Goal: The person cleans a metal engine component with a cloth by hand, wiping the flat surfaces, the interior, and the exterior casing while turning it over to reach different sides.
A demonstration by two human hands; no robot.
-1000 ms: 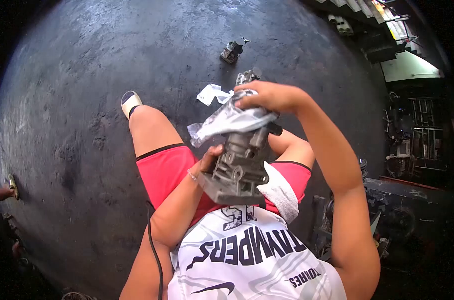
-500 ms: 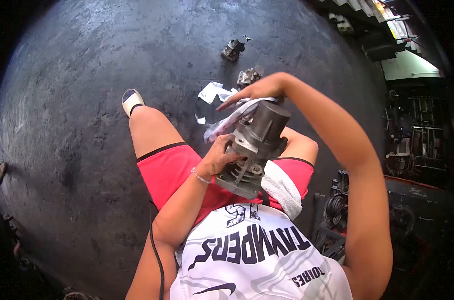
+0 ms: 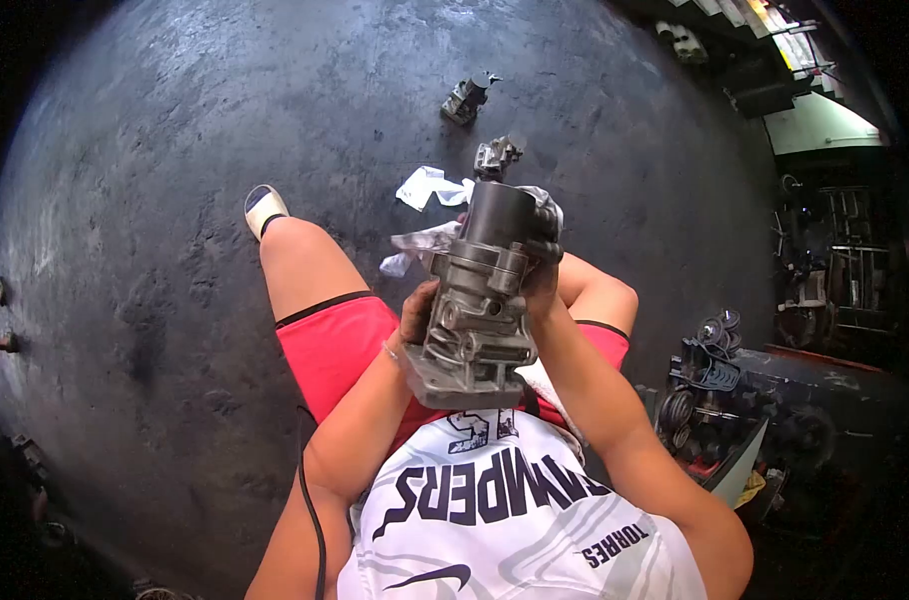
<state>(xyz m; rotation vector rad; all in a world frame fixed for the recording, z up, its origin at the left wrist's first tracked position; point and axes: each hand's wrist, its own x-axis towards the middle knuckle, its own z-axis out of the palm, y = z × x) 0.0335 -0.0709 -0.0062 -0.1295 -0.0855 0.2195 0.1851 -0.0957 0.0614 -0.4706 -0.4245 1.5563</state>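
Note:
A grey metal valve assembly (image 3: 480,320) with a dark cylindrical housing on top is held up tilted above my lap. My left hand (image 3: 417,312) is closed on its lower left side, fingers partly hidden behind the casting. On the other side, my right hand (image 3: 543,286) supports the part, its fingers mostly out of sight behind it. A stained white rag (image 3: 427,240) shows on both sides of the upper housing, wrapped behind it near my right hand. A white towel (image 3: 541,382) lies on my right thigh, partly covered by my forearm.
Two similar metal parts stand on the dark floor ahead: a farther one (image 3: 465,101) and a nearer one (image 3: 496,157). White scraps (image 3: 430,187) lie by the nearer one. Machine parts (image 3: 710,370) crowd the right side, and a staircase (image 3: 740,15) rises at upper right. A black cable (image 3: 315,500) runs by my left arm.
My right hand has come down from the top of the housing to its right side. The valve assembly has turned and tilted, shifting left, and the rag now sits behind it.

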